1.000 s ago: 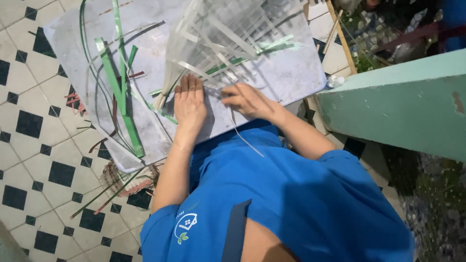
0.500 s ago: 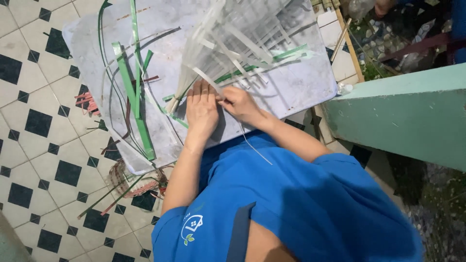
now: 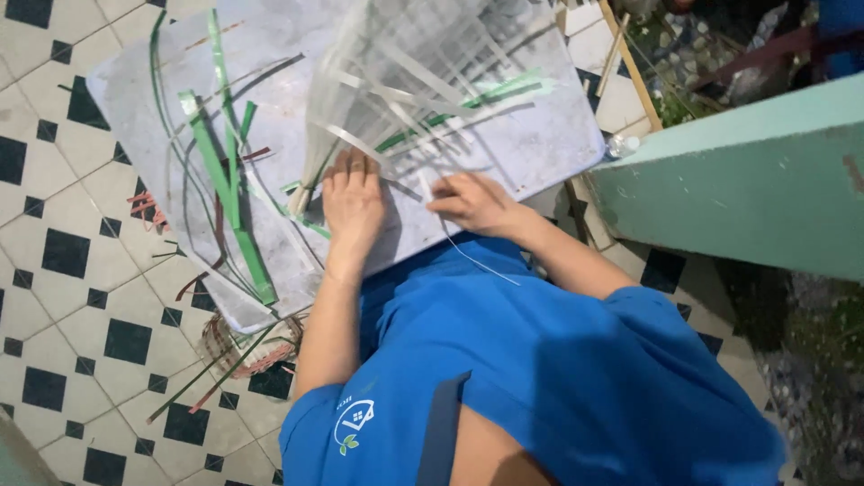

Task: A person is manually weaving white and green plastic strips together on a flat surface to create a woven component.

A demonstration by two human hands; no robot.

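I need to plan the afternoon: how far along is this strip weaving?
Done: a crossed lattice of pale strips lies on the grey board. In hand: left hand presses flat on the lattice edge; right hand pinches a thin pale strand. Left: loose green strips lie unwoven, and long strip ends stick out.

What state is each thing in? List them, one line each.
left hand: flat, pressing the woven strips down.
right hand: fingers pinched on a thin white strip.
woven strips: partly woven, loose ends fanning out.
thin white strip: trailing over the blue shirt.
green strips: loose on the board.
grey board: lying flat, tilted in view.
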